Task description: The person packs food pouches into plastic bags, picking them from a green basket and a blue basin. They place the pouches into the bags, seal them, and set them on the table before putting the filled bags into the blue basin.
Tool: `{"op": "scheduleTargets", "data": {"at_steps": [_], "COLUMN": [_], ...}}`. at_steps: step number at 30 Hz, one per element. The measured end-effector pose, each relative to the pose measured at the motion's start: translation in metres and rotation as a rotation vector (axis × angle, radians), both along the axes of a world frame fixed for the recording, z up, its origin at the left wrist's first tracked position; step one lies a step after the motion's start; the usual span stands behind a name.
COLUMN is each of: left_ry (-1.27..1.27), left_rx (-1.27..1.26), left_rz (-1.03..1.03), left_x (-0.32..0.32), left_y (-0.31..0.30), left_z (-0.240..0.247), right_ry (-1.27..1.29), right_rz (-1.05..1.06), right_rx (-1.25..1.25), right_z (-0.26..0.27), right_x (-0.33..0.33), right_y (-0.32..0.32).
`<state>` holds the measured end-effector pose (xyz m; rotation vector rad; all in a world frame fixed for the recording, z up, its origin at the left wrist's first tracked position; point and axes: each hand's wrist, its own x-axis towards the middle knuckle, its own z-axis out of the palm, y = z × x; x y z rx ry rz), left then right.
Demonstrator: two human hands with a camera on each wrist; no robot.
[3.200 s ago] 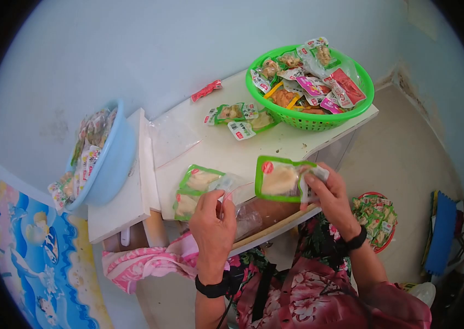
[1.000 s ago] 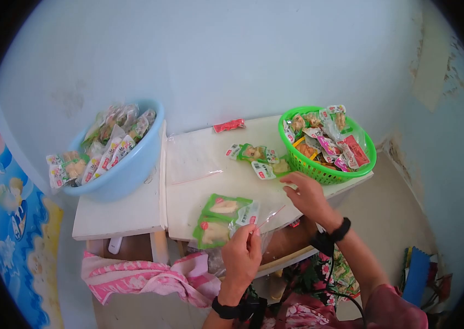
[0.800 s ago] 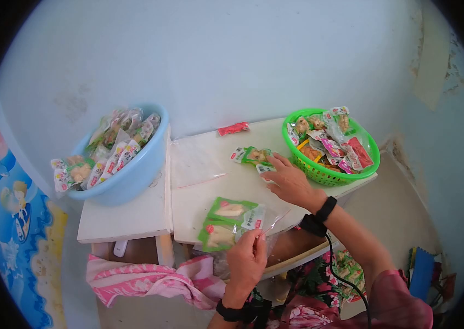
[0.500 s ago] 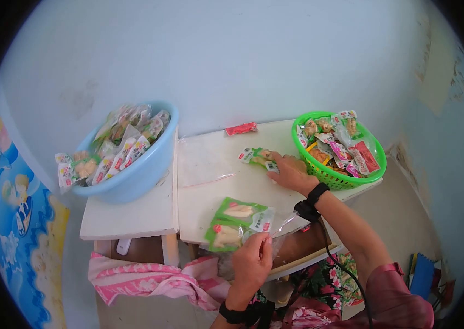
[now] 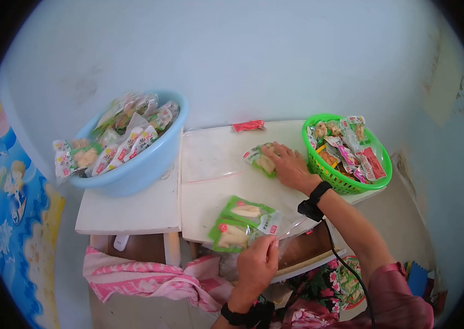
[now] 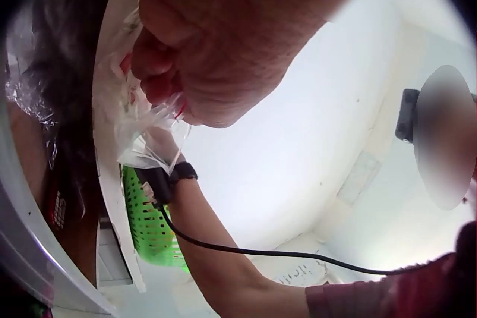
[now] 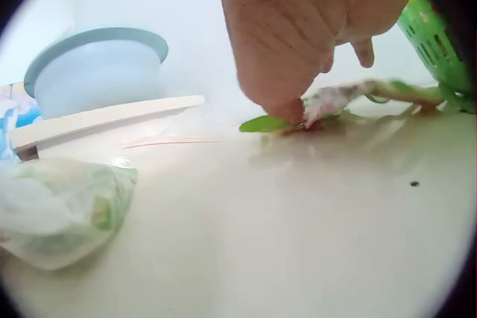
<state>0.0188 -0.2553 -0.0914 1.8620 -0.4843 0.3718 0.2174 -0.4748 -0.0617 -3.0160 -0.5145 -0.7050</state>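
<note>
My left hand (image 5: 258, 260) pinches the edge of a clear zip bag (image 5: 289, 223) at the front of the table. Green-edged snack packets (image 5: 235, 236) with pale contents lie in that bag. In the left wrist view the crumpled bag film (image 6: 149, 135) stands out from the curled fingers. My right hand (image 5: 295, 169) reaches over more snack packets (image 5: 256, 156) beside the green basket, fingers stretched across them and partly covering them. The right wrist view has a digit of this hand (image 7: 298, 42) down at a packet's green edge (image 7: 261, 124).
A green basket (image 5: 347, 187) of mixed snack packets stands at right. The blue basin (image 5: 133, 183) at left holds bagged packets. A flat clear bag (image 5: 210, 164) and a red packet (image 5: 248, 126) lie on the table (image 5: 204, 200). Below are open drawers and a pink towel (image 5: 144, 274).
The right hand, earlier holding a green-edged packet near the bag, no longer has it and has moved over the packets by the basket. The left hand keeps its pinch on the bag.
</note>
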Motion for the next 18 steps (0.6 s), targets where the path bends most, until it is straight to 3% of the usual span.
{"op": "scheduleTargets", "data": {"at_steps": [4, 10, 13, 16, 18], "left_ry": [-0.047, -0.051, -0.045, -0.068, -0.057], "left_rx": [-0.005, 0.039, 0.044, 0.057, 0.079], "left_rz": [-0.002, -0.011, -0.012, -0.017, -0.029], "left_x": [-0.001, -0.002, -0.005, -0.007, -0.010], "left_y": [0.001, 0.006, 0.006, 0.003, 0.002], "left_z": [0.000, 0.005, 0.007, 0.008, 0.008], "right_ry": [-0.046, 0.423, 0.509, 0.373, 0.200], "right_rz": [0.261, -0.120, -0.037, 0.125, 0.302], "right_rx": [-0.009, -0.003, -0.169, -0.267, -0.178], "right_z": [0.000, 0.032, 0.031, 0.027, 0.016], "right_x": [0.009, 0.017, 0.022, 0.003, -0.006], "right_y": [0.012, 0.040, 0.043, 0.043, 0.032]}}
